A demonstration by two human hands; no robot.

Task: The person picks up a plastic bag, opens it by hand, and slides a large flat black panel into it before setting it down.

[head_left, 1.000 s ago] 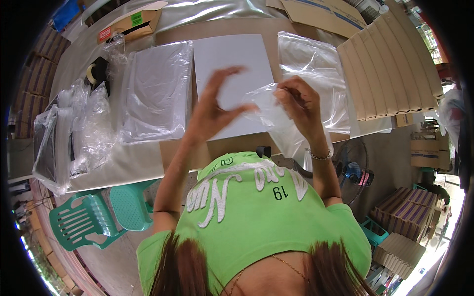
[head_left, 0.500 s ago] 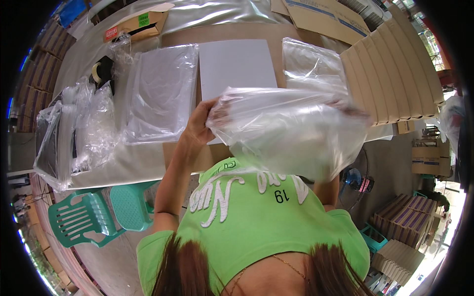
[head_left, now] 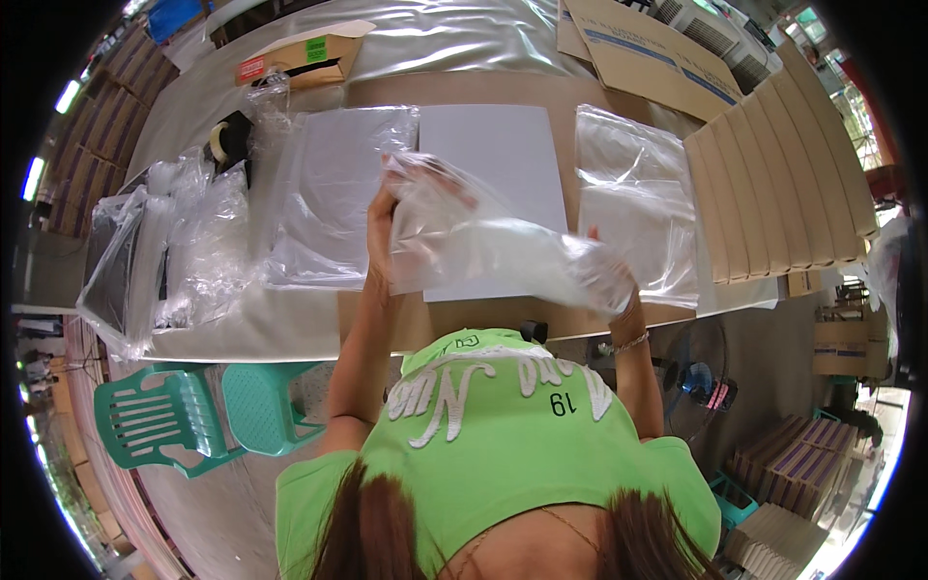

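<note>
A clear plastic bag point(head_left: 498, 249) hangs bunched between my two hands over the work table. My left hand point(head_left: 389, 205) grips its left end, with the fingers seen through the film. My right hand point(head_left: 617, 280) is closed on the other end, lower and nearer to me, its fingers partly veiled by plastic. Beneath the bag lies a white board point(head_left: 493, 145). To its left is a stack of plastic-wrapped white sheets point(head_left: 338, 193). On its right sits a pile of flat clear plastic bags point(head_left: 633, 184).
Crumpled clear plastic point(head_left: 203, 251) covers the table's left side, near a black tape dispenser point(head_left: 229, 145). An open carton point(head_left: 304, 58) stands behind. Brown cardboard pieces point(head_left: 773, 174) line up at the right. Green plastic chairs point(head_left: 164, 416) and a fan point(head_left: 698, 377) are below the table edge.
The bag, spread wide before, is now gathered narrower between my hands. My right hand has come left and down, while the left has risen slightly. The view has shifted a little.
</note>
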